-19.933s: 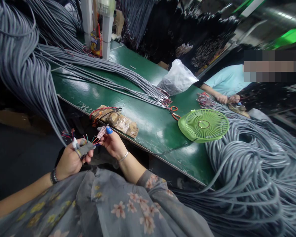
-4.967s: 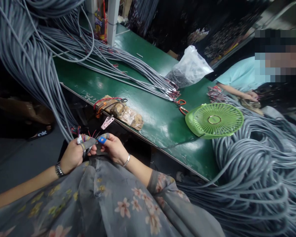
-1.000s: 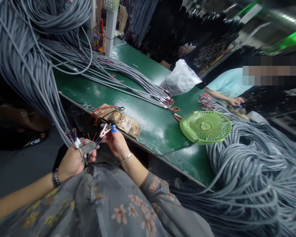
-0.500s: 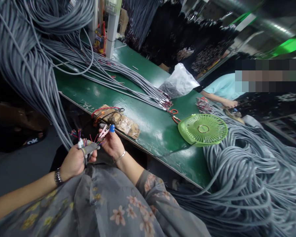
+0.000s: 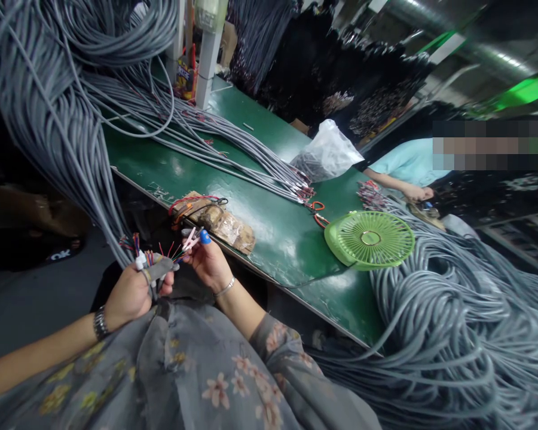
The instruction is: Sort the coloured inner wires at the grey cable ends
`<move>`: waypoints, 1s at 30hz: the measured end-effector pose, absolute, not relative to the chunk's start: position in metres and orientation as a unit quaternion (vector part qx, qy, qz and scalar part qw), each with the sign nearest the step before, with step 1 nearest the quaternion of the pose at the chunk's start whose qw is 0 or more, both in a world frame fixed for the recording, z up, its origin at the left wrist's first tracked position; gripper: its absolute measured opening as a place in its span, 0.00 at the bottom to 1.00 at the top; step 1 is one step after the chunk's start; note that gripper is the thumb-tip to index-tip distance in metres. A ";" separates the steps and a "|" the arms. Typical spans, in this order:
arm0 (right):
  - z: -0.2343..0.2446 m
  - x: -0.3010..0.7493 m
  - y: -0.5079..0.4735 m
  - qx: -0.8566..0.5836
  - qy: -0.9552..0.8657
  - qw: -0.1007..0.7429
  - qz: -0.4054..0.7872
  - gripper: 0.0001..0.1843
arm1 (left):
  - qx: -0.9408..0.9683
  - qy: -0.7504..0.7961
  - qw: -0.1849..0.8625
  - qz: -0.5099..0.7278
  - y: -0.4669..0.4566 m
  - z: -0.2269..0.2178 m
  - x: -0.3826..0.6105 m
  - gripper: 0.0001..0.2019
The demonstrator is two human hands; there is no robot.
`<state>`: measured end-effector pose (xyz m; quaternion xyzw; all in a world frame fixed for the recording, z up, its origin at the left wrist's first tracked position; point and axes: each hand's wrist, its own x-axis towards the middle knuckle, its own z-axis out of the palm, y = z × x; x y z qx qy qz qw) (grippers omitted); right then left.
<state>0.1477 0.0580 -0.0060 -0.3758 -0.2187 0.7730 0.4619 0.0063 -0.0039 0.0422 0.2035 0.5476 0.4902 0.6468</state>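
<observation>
My left hand [image 5: 132,294] is closed around the ends of grey cables, with grey wrapping on its thumb. Thin coloured wires [image 5: 149,258] fan out of the cable ends above its fingers. Close by on the right, my right hand [image 5: 211,263] pinches a small pale pink clip-like tool [image 5: 190,240], with a blue cover on its thumb tip. Several wire tips [image 5: 176,254] reach across the gap to the right fingertips; whether those fingers touch them, I cannot tell. A thick bundle of grey cables [image 5: 92,173] hangs down beside my left hand.
A green table [image 5: 273,251] runs diagonally ahead. On it are a taped cardboard piece [image 5: 233,230], a green fan [image 5: 370,239], a plastic bag [image 5: 329,152] and laid-out grey cables [image 5: 251,158]. Coiled cables [image 5: 439,310] heap up on the right. A co-worker's hand [image 5: 419,193] shows beyond.
My hands have moved slightly apart, the left one going left and the right one right. More of the thin wires shows between them. The view has shifted a little.
</observation>
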 end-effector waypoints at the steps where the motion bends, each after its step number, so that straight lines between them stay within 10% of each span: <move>1: -0.006 0.148 0.058 -0.376 -0.218 0.464 0.772 0.20 | 0.199 0.548 0.649 0.489 -0.003 0.042 0.007 0.16; 22: -0.016 0.141 0.061 -0.367 -0.185 0.460 0.787 0.22 | 0.231 0.554 0.645 0.473 -0.003 0.032 0.008 0.18; 30: -0.015 0.177 0.057 -0.335 -0.366 0.296 0.816 0.36 | 0.281 0.554 0.636 0.457 -0.013 0.019 -0.002 0.18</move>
